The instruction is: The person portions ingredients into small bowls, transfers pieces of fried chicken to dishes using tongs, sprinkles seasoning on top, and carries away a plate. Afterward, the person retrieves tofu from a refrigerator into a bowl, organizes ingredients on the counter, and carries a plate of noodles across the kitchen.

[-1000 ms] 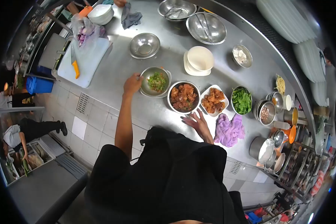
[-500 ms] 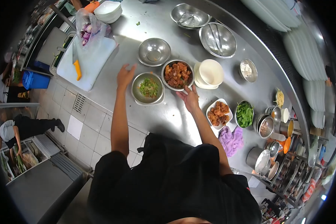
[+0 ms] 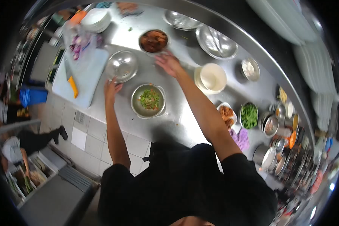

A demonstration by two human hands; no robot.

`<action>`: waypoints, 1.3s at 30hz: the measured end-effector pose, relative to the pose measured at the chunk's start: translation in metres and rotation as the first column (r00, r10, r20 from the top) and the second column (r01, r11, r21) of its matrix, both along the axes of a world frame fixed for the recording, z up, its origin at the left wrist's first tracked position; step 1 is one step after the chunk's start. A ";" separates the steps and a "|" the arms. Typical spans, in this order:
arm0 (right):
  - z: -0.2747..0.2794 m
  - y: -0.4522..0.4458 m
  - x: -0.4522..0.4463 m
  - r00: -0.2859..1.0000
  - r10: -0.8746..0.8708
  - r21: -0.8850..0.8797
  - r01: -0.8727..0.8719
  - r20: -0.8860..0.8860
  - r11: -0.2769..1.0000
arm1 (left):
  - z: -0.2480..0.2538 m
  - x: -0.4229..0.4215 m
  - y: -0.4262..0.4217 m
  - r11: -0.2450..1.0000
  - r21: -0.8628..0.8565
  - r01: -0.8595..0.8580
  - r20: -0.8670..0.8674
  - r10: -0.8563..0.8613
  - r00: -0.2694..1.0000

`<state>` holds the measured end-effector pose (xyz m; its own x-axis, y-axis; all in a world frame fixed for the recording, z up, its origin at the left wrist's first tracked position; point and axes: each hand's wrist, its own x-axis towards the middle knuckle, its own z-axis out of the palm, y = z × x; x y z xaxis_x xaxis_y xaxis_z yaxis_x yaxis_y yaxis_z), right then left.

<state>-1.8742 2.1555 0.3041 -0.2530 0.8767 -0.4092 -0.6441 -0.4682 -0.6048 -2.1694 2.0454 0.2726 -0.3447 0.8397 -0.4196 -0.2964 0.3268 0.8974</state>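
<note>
And the steel bowl (image 3: 149, 52) of browned pieces (image 3: 153, 40) is up the desk (image 3: 177, 98), shifted away from the body, while the shiny empty bowl (image 3: 121, 67) has slid over beside the cutting board (image 3: 84, 96)! That leaves the bowl of chopped greens (image 3: 149, 98) nearest the body, the other two beyond it. Right hand (image 3: 168, 64), blurred, fingers loosely spread at the browned pieces' bowl; contact, can't tell. Left hand (image 3: 112, 91) is open, thumb apart, fingertips at the empty bowl's near rim, not gripping.
</note>
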 end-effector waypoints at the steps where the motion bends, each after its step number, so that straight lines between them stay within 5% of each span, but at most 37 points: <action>1: 0.001 -0.004 -0.001 0.997 0.081 0.058 -0.082 0.007 0.995 | -0.008 -0.006 -0.013 0.999 0.051 -0.006 0.019 0.005 1.000; 2: 0.001 -0.014 0.006 0.990 0.142 0.102 -0.144 0.028 0.984 | -0.024 -0.020 -0.022 0.987 0.132 0.089 -0.070 -0.080 0.994; 3: 0.010 -0.035 0.010 0.978 0.158 0.157 -0.179 0.138 0.971 | -0.026 -0.026 -0.021 0.999 -0.010 0.037 -0.238 -0.038 0.971; 5: 0.030 -0.090 0.037 0.945 0.164 0.165 -0.216 0.285 0.962 | -0.040 -0.026 -0.028 0.973 0.188 -0.132 -0.478 0.208 0.853; 8: 0.049 -0.191 0.082 0.939 0.191 0.074 -0.221 0.286 0.972 | 0.048 0.066 -0.033 0.902 0.432 -0.011 -0.593 0.293 0.750; 9: 0.046 -0.225 0.100 0.923 0.206 -0.007 -0.216 0.326 0.976 | 0.072 0.100 -0.035 0.900 0.424 0.100 -0.568 0.179 0.803; 13: 0.042 -0.349 0.166 0.904 0.013 -0.113 0.039 0.428 0.993 | 0.105 0.232 0.006 0.762 0.478 0.437 -0.579 -0.101 0.809; 16: 0.042 -0.407 0.201 0.831 -0.315 -0.150 0.422 0.458 0.894 | 0.143 0.307 0.043 0.702 0.399 0.590 -0.640 -0.247 0.727; 21: 0.068 -0.458 0.265 0.402 -0.783 0.075 0.868 0.474 0.491 | 0.214 0.421 0.017 0.460 0.563 0.686 -0.589 -0.359 0.724; 22: 0.090 -0.462 0.275 0.296 -0.848 0.155 0.905 0.439 0.396 | 0.193 0.442 0.014 0.384 0.626 0.679 -0.588 -0.339 0.734; 24: 0.145 -0.458 0.305 0.225 -0.914 0.302 0.894 0.339 0.332 | 0.192 0.467 -0.022 0.258 0.553 0.792 -0.685 -0.400 0.609; 25: 0.177 -0.456 0.315 0.204 -0.942 0.376 0.878 0.267 0.297 | 0.183 0.478 -0.041 0.293 0.514 0.806 -0.608 -0.538 0.584; 27: 0.243 -0.443 0.336 0.192 -0.963 0.569 0.778 0.189 0.267 | 0.191 0.482 -0.082 0.199 0.408 0.891 -0.754 -0.478 0.451; 30: 0.310 -0.414 0.405 -0.209 -0.893 0.883 0.353 0.398 0.311 | 0.187 0.473 -0.117 0.167 0.385 0.908 -0.704 -0.583 0.406; 32: 0.332 -0.386 0.482 -0.666 -0.684 0.945 0.108 0.300 0.309 | 0.184 0.456 -0.143 0.253 0.323 0.912 -0.589 -0.700 0.403; 35: 0.349 -0.336 0.567 -0.781 -0.449 0.808 0.117 0.434 0.577 | 0.124 0.423 -0.156 0.295 0.374 0.879 -0.590 -0.656 0.471; 36: 0.348 -0.323 0.599 -0.623 -0.540 0.741 0.095 0.565 0.665 | 0.117 0.409 -0.163 0.332 0.324 0.886 -0.600 -0.652 0.464; 37: 0.354 -0.320 0.596 -0.508 -0.624 0.741 0.043 0.593 0.670 | 0.107 0.393 -0.168 0.388 0.302 0.871 -0.598 -0.634 0.491; 38: 0.355 -0.320 0.582 -0.626 -0.589 0.782 0.054 0.511 0.621 | 0.094 0.380 -0.168 0.471 0.211 0.857 -0.567 -0.655 0.500; 39: 0.347 -0.318 0.594 -0.566 -0.662 0.822 0.051 0.492 0.567 | 0.084 0.366 -0.171 0.540 0.111 0.835 -0.529 -0.679 0.509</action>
